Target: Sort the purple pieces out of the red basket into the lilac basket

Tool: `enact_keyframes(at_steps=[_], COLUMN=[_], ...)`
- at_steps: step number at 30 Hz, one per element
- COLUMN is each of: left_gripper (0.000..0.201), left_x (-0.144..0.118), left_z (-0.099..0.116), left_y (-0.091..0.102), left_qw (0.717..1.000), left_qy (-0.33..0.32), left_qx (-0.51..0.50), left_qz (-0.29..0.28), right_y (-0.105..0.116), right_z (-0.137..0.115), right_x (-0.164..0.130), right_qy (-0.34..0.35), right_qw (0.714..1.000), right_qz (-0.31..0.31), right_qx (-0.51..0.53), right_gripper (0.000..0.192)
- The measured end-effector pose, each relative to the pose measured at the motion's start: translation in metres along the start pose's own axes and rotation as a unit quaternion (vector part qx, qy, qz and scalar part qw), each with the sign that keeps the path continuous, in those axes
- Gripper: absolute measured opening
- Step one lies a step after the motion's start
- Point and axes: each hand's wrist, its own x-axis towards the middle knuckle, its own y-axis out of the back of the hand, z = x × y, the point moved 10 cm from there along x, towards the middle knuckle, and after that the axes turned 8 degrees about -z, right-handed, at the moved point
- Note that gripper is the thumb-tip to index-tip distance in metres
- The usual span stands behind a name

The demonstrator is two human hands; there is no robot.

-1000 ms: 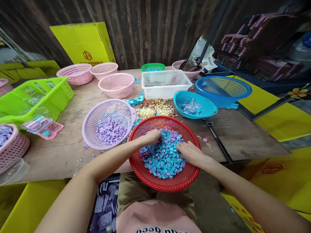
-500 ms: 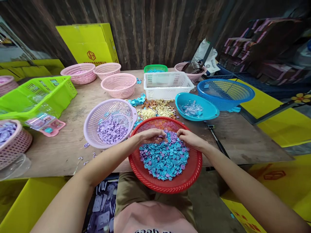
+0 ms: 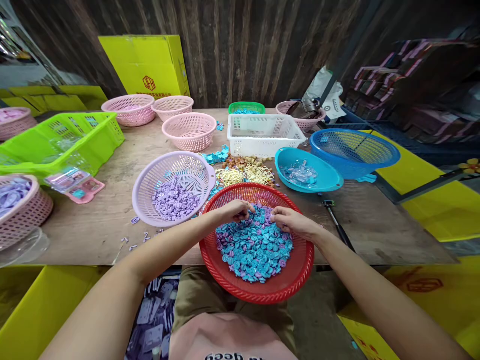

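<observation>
A red basket [image 3: 297, 272] rests at the table's front edge, over my lap. It holds a heap of small blue round pieces [image 3: 258, 252] with swirl shapes, with purple ones mixed in. My left hand [image 3: 238, 211] is over the far left of the heap, fingers curled and the index finger reaching down to the pieces. Opposite it, my right hand [image 3: 288, 219] has thumb and fingers pinched together at the heap's right side. Whatever sits in either hand is too small or hidden. Left of the red basket stands a lilac basket [image 3: 140, 187] with purple pieces [image 3: 174, 200].
Beyond the red basket lie yellow lattice pieces [image 3: 258, 174] and brown bits. A turquoise bowl [image 3: 330, 184] of clear parts, a blue basket [image 3: 354, 150] and a white basket [image 3: 258, 147] stand behind. At left are a green crate [image 3: 95, 145] and pink baskets [image 3: 187, 135].
My left hand has turned, its fingers now curled more tightly and pointing down at the pieces. My right hand stays pinched near the same spot. The whole view has shifted slightly.
</observation>
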Motion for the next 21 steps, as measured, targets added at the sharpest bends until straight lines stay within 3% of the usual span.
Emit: enact_keyframes(at_steps=[2,5,8,10,13,16,19,21], left_gripper=[0.013,0.02,0.02,0.017,0.016,0.018,0.012,0.019], left_x=[0.001,-0.001,0.003,0.008,0.014,0.018,0.016,0.011], left_z=[0.002,0.018,0.026,0.025,0.023,0.023,0.024,0.024], left_y=[0.008,0.016,0.005,-0.005,-0.012,-0.009,-0.001,-0.002], left_qw=[0.989,0.917,0.835,0.813,0.81,0.812,0.84,0.901], left_qy=[0.011,0.0,-0.005,-0.006,-0.016,-0.017,-0.025,-0.046], left_qx=[0.138,0.37,0.525,0.564,0.572,0.569,0.531,0.429], left_qz=[0.05,0.148,0.164,0.143,0.13,0.129,0.105,0.045], right_y=[-0.002,-0.004,0.003,0.008,0.0,-0.008,-0.005,-0.005], right_z=[-0.001,0.0,0.011,0.01,0.001,0.001,0.001,0.002], right_x=[-0.005,-0.006,0.002,0.005,0.009,0.011,0.009,0.005], right_qy=[0.012,0.009,-0.043,-0.069,-0.084,-0.098,-0.074,-0.042], right_qw=[0.985,0.97,0.996,0.99,0.943,0.924,0.96,0.996], right_qz=[-0.047,-0.077,-0.007,0.056,0.086,0.075,0.064,0.027], right_qx=[0.164,0.231,0.076,-0.107,-0.311,-0.362,-0.263,-0.079], right_gripper=[0.019,0.018,0.013,0.009,0.009,0.011,0.008,0.012])
